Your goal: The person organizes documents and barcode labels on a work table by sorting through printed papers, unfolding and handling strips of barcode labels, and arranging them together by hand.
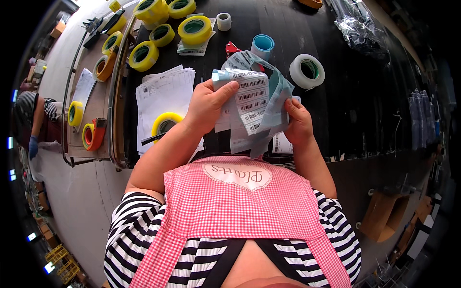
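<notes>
Between my two hands hangs a strip of barcode labels (253,97) on a pale blue backing, looped and folded over itself. My left hand (207,103) pinches its upper left end between thumb and fingers. At the opposite side my right hand (298,119) grips the trailing backing, the fingers partly hidden behind it. Just past the strip stands a blue roll (262,46), with a red object (232,49) beside it. Under my left forearm, a yellow tape roll (164,120) and a black pen-like object (152,139) rest on printed paper sheets (165,91).
Several yellow tape rolls (194,30) sit at the table's far left. A clear tape roll (307,71) lies right of the strip, and plastic-wrapped packs (360,31) are at the far right. Left of the black table (355,120) is a cart (91,125) with tape dispensers. Another person (36,115) is at far left.
</notes>
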Demonstrator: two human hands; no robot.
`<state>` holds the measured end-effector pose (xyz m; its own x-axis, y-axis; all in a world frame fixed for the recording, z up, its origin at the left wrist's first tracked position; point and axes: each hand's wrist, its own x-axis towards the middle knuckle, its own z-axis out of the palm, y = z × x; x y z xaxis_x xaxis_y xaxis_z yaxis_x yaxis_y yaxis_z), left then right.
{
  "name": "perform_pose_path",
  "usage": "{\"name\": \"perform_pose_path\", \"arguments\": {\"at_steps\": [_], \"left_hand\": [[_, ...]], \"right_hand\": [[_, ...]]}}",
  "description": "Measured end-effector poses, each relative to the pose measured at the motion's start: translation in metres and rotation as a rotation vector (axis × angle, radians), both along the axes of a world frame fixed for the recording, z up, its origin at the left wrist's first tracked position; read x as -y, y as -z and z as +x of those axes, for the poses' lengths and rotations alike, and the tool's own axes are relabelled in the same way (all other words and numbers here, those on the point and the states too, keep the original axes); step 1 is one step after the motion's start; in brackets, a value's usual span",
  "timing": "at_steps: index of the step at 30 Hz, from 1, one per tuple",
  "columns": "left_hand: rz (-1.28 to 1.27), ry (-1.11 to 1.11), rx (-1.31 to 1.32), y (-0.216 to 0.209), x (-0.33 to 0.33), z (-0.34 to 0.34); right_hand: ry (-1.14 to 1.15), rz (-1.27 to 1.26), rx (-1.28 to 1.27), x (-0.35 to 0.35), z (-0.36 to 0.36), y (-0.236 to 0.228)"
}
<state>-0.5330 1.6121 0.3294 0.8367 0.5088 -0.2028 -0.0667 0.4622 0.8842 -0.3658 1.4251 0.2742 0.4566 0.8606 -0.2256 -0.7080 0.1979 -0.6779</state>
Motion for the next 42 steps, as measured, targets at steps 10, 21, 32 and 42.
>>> {"name": "perform_pose_path", "arguments": {"at_steps": [10, 21, 32, 42], "left_hand": [[0.016, 0.006, -0.061, -0.005, -0.002, 0.0], [0.034, 0.042, -0.063, -0.014, 0.004, 0.003], [0.028, -0.066, -0.065, -0.013, -0.01, -0.018], [-0.045, -0.074, -0.041, -0.004, -0.017, -0.011]], "right_hand": [[0.093, 0.055, 0.007, 0.008, 0.013, 0.0], [0.005, 0.227, -0.198, 0.023, 0.018, 0.001], [0.139, 0.125, -0.036, 0.06, 0.039, -0.028], [-0.009, -0.951, 1.122, 0.085, 0.057, -0.045]]}}
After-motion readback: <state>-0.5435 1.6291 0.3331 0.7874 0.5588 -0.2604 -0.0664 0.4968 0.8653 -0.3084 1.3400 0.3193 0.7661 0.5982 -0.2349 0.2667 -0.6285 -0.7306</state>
